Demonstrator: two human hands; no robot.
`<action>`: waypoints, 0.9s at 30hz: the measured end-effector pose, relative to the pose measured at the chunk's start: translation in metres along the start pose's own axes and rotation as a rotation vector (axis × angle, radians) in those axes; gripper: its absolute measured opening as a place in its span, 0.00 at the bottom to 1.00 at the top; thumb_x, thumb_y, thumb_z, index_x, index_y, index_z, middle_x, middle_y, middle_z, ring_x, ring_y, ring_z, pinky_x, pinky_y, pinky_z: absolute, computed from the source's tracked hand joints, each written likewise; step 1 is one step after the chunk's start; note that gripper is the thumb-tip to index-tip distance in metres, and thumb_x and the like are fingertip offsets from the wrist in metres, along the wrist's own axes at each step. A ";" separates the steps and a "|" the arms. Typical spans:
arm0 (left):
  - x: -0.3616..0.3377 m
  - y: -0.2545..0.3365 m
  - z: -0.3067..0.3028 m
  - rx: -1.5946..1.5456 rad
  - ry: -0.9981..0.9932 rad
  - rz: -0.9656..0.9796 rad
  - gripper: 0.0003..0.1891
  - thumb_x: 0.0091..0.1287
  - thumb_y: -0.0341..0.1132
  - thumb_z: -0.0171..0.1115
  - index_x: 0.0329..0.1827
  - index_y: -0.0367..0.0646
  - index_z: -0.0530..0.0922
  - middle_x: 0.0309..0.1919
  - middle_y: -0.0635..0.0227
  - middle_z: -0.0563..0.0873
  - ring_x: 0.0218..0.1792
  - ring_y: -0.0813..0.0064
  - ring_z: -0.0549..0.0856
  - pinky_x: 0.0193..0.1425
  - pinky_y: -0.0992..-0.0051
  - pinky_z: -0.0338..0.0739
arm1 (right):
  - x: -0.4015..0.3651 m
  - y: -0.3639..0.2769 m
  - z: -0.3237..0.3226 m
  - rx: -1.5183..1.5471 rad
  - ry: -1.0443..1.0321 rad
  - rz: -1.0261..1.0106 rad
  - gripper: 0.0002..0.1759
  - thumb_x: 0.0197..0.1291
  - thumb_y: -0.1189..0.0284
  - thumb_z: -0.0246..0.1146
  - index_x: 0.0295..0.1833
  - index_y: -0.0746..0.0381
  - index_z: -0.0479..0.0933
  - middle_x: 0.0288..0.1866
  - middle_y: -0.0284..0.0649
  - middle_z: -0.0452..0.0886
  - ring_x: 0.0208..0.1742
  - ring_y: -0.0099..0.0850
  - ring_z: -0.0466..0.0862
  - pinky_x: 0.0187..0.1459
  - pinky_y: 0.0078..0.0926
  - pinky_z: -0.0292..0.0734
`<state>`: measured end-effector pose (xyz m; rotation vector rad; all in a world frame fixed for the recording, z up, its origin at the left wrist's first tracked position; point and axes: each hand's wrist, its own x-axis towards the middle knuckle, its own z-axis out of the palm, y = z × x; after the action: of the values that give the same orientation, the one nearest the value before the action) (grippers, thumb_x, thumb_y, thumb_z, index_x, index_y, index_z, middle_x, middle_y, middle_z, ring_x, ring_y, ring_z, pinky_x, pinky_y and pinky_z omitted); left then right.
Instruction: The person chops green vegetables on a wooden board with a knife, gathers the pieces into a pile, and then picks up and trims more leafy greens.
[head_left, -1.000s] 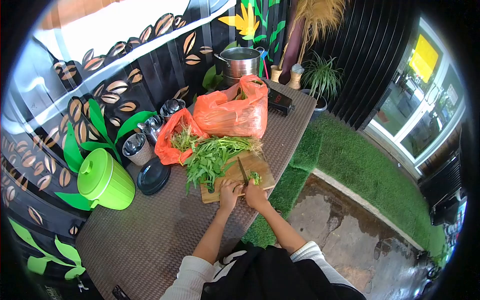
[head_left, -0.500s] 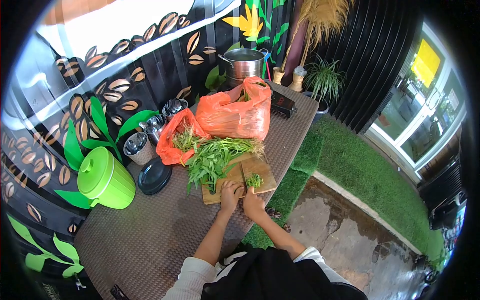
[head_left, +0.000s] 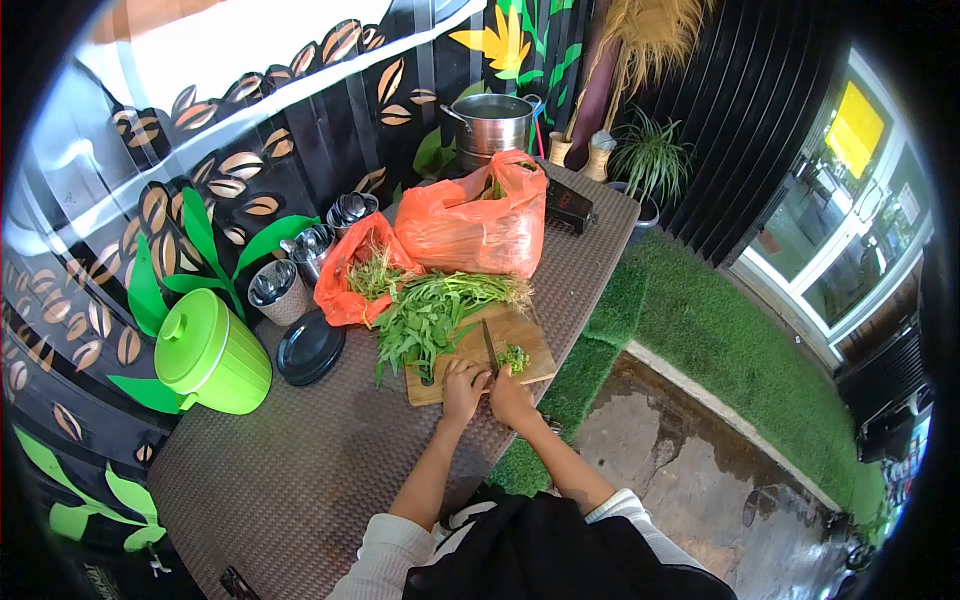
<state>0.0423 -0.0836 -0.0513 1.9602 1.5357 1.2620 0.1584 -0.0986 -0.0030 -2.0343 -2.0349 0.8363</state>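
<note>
My right hand [head_left: 511, 398] is closed round the handle of a knife [head_left: 489, 343], whose blade lies across the wooden cutting board [head_left: 425, 391] and points away from me. A small pile of chopped greens [head_left: 515, 358] sits just right of the blade. Left of the knife, my left hand [head_left: 462, 388] rests low on the board with its fingers curled together. Whatever is under those fingers is hidden. A large bunch of leafy greens [head_left: 420, 325] covers the board's far left part, with its roots toward the right.
Behind the greens stand a small orange bag [head_left: 338, 297] and a bigger orange bag [head_left: 468, 233]. A black lid-like dish [head_left: 310, 350], cutlery holders [head_left: 285, 300] and a green lidded bucket [head_left: 212, 352] are to the left. A steel pot [head_left: 493, 127] stands at the back of the woven-textured table [head_left: 340, 460].
The knife's blade has tilted a little and shifted slightly, with my right hand moving with it. My left hand stays almost in place; the view has moved slightly.
</note>
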 end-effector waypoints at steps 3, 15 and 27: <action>0.000 -0.002 -0.001 0.019 -0.013 0.031 0.07 0.60 0.30 0.63 0.38 0.38 0.84 0.33 0.63 0.79 0.43 0.62 0.75 0.51 0.65 0.71 | -0.008 -0.001 0.011 -0.097 0.055 0.032 0.19 0.64 0.68 0.51 0.53 0.70 0.59 0.38 0.60 0.81 0.43 0.53 0.83 0.44 0.48 0.78; 0.002 0.003 -0.001 0.068 -0.064 0.007 0.05 0.61 0.28 0.60 0.37 0.41 0.84 0.37 0.65 0.82 0.46 0.62 0.75 0.56 0.64 0.65 | 0.002 0.021 -0.004 -0.085 0.056 0.005 0.21 0.64 0.67 0.51 0.54 0.72 0.59 0.36 0.60 0.81 0.41 0.54 0.83 0.43 0.48 0.78; 0.001 0.000 0.007 0.048 -0.042 0.048 0.05 0.63 0.29 0.59 0.37 0.40 0.82 0.38 0.64 0.82 0.46 0.61 0.74 0.56 0.64 0.64 | 0.008 0.015 0.001 -0.027 0.043 0.019 0.20 0.64 0.65 0.52 0.52 0.70 0.59 0.41 0.62 0.80 0.44 0.55 0.82 0.42 0.49 0.78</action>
<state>0.0482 -0.0807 -0.0546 2.0518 1.5207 1.2050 0.1707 -0.0926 -0.0129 -2.0707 -2.0180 0.7653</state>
